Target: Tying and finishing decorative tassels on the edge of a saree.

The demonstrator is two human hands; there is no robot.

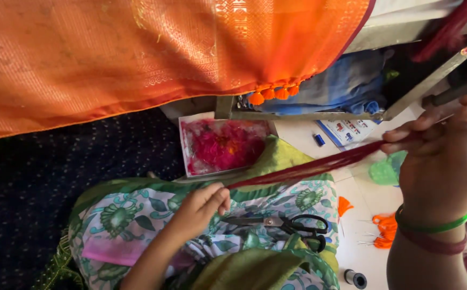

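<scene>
Head view, maroon threads [308,168] stretched between left hand [204,207], right hand [442,161]

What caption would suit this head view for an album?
Two hands stretch maroon threads above scissors, beside an orange cloth.

Dark red thread bundle [308,167], pulled taut, slanting across the lap, perhaps many strands

Dark dotted floor covering [35,177] spreads below me at left. Pale floor [362,215] at right, daylight bright on it. Grey metal frame [405,96] crosses above my lap at upper right, blue cloth [346,83] bundled behind its bar.
</scene>
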